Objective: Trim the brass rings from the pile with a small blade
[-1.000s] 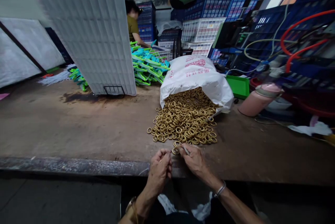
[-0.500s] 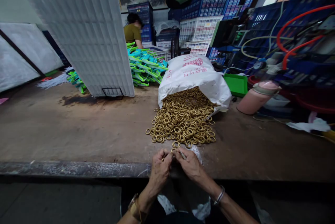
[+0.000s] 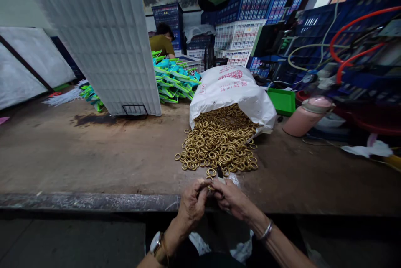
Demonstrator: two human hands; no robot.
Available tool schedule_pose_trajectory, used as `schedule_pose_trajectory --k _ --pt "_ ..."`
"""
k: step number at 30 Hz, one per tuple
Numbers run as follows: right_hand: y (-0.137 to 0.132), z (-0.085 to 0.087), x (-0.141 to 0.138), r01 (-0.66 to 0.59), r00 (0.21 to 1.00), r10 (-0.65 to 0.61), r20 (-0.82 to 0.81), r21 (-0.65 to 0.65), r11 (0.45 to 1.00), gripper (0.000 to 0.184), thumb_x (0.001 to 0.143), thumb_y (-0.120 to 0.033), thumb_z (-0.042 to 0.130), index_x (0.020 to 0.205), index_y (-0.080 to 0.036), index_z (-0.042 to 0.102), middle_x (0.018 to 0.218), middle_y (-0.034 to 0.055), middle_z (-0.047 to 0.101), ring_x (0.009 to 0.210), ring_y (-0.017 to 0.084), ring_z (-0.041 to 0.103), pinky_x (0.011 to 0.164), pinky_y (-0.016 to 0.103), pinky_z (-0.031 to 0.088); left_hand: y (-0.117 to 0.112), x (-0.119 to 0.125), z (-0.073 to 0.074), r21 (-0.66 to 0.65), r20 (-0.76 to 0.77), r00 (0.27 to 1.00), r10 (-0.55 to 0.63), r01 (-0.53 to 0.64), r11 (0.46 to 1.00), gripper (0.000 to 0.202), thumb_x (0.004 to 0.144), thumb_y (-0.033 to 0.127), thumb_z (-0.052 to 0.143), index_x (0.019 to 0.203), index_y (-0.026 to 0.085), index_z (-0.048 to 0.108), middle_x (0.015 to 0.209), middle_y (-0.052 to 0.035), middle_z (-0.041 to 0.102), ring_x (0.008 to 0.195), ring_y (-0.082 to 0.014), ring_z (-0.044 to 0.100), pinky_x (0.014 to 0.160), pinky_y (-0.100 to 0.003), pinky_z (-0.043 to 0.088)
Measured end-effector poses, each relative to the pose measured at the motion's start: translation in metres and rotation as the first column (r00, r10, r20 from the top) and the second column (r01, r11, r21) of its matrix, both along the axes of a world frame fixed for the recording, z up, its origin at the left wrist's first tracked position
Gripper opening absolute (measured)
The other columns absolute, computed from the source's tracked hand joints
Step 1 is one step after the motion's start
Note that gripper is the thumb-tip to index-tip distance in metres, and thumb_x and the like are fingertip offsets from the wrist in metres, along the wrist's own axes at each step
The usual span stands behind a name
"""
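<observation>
My left hand (image 3: 192, 202) is closed, with thumb and fingertips pinching a brass-coloured ring (image 3: 209, 182) at the front of the table. Against the same ring sit the fingertips of my right hand (image 3: 233, 197). That hand is closed around a small flat tool (image 3: 220, 174), pale below with a dark upper end; its lower part is hidden in the fingers. Just beyond both hands, a heap of brass-coloured rings (image 3: 219, 146) spills from the mouth of a white sack (image 3: 225, 82) with red print.
A white ribbed panel (image 3: 103, 50) stands upright on the wooden table (image 3: 94, 151). Behind it lie green and blue plastic pieces (image 3: 175, 77). At right are a pink bottle (image 3: 308, 115), a green tray (image 3: 282, 101) and red hoses (image 3: 336, 50). A person (image 3: 162, 43) sits beyond, near stacked crates (image 3: 238, 34).
The flat tool now points up above my right hand, showing its dark end. Both wrists have turned slightly, and the left watch face shows. The person behind has leaned lower.
</observation>
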State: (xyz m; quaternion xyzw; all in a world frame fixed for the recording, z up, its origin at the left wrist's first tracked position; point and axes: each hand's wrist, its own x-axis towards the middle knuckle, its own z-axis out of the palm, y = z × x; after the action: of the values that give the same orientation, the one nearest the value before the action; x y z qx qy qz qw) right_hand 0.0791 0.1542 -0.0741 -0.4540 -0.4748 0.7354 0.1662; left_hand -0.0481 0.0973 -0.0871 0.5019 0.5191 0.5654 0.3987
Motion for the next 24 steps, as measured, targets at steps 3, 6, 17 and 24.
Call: schedule_pose_trajectory --k 3,6,17,24 --pt "-0.001 -0.007 -0.001 -0.016 0.996 0.009 0.084 0.078 0.997 0.028 0.072 -0.044 0.043 0.06 -0.019 0.04 0.044 -0.01 0.033 0.033 0.002 0.019 0.034 0.016 0.013 -0.002 -0.002 -0.001 0.0 -0.076 0.997 -0.004 0.004 1.0 0.019 0.077 0.019 0.05 0.089 0.021 0.065 0.08 -0.0051 0.064 0.074 -0.0166 0.057 0.073 -0.026 0.041" --pt "-0.002 -0.01 -0.004 -0.012 0.983 -0.032 0.182 0.233 0.972 0.033 0.075 -0.045 0.039 0.058 -0.018 0.043 0.043 -0.0083 0.034 0.035 0.003 0.024 0.034 0.017 0.016 -0.003 -0.002 0.001 -0.033 -0.09 0.996 0.011 -0.014 0.999 0.017 0.079 0.02 0.047 0.083 0.02 0.064 0.071 -0.0028 0.062 0.065 -0.0146 0.055 0.065 -0.024 0.041" --pt "-0.004 0.0 -0.013 0.012 0.989 -0.087 0.123 0.514 0.858 0.031 0.075 -0.042 0.042 0.057 -0.018 0.046 0.051 -0.0037 0.046 0.049 0.009 0.04 0.048 0.021 0.032 -0.005 0.0 0.006 -0.246 0.21 0.978 -0.011 0.064 0.967 0.017 0.076 0.032 0.051 0.071 0.016 0.051 0.056 0.004 0.047 0.044 -0.006 0.038 0.044 -0.017 0.031" --pt "-0.005 -0.002 -0.012 0.01 0.995 -0.055 0.08 0.476 0.879 0.034 0.078 -0.044 0.04 0.058 -0.017 0.046 0.049 -0.0041 0.046 0.044 0.007 0.036 0.044 0.02 0.029 -0.005 0.001 0.018 -0.362 0.436 0.9 -0.027 0.203 0.91 0.028 0.074 0.042 0.053 0.067 0.016 0.046 0.053 0.0055 0.045 0.037 -0.0022 0.032 0.035 -0.014 0.023"
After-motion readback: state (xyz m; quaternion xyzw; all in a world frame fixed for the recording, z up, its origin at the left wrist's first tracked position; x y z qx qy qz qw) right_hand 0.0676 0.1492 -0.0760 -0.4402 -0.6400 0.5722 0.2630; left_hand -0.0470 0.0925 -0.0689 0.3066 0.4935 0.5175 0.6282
